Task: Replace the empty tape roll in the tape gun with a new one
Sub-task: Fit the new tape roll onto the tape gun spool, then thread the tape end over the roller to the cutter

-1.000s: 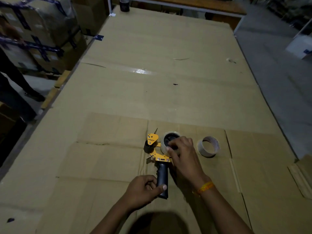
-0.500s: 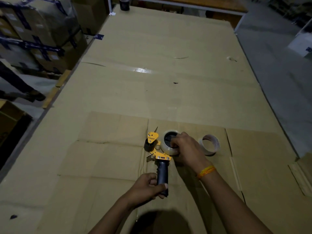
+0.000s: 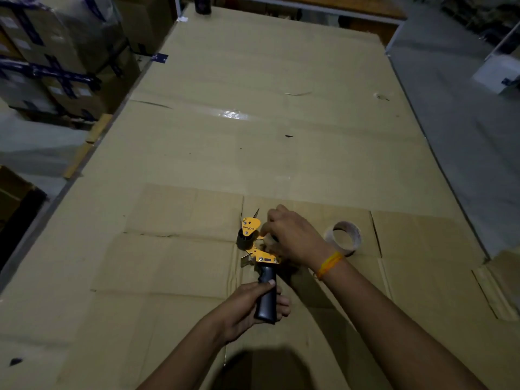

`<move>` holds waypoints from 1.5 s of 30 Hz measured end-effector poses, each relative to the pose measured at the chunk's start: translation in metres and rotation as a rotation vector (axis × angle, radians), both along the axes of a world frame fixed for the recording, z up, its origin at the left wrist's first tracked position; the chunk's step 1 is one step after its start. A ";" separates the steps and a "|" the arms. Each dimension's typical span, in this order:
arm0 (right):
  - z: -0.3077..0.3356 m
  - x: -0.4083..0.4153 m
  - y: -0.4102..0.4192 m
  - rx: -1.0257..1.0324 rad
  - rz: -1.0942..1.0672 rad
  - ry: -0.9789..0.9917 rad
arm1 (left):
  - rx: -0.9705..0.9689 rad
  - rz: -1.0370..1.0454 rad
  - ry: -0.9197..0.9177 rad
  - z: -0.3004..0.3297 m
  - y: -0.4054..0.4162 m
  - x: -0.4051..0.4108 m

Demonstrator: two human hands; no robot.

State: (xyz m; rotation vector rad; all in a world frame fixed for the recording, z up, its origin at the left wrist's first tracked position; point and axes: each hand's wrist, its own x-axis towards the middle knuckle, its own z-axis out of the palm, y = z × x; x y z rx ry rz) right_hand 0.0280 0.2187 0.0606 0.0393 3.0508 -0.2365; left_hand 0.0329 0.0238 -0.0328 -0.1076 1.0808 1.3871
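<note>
A yellow tape gun (image 3: 253, 240) with a black handle lies on the cardboard-covered table (image 3: 253, 153). My left hand (image 3: 247, 308) grips the black handle from below. My right hand (image 3: 292, 237) lies over the gun's spindle and covers the clear tape roll mounted there, so the roll is almost fully hidden; its fingers are curled on it. An empty cardboard tape core (image 3: 343, 237) stands on the table just to the right of my right hand, apart from it. An orange band sits on my right wrist.
Stacked cartons (image 3: 53, 57) with dark blue tape stand off the table's left side. A dark roll (image 3: 202, 5) sits at the table's far edge. Grey floor runs along the right, with a loose cardboard flap (image 3: 503, 280) at the near right.
My right hand has moved from the roll's right side to over its top, hiding the roll. My left hand still holds the handle. The person at the far left has left the view.
</note>
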 end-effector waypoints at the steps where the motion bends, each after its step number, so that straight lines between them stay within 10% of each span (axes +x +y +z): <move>1: -0.003 -0.007 -0.005 0.049 0.030 -0.032 | 0.006 0.016 -0.070 0.001 0.002 0.001; 12: -0.006 -0.036 -0.022 0.159 0.014 -0.225 | 0.070 0.123 -0.098 0.003 0.017 0.017; 23: -0.012 0.003 0.027 -0.400 0.012 0.147 | -0.084 0.019 0.214 0.039 0.032 0.025; 45: -0.019 0.041 0.047 -0.713 -0.116 0.548 | -0.384 -0.217 0.672 0.108 0.044 0.019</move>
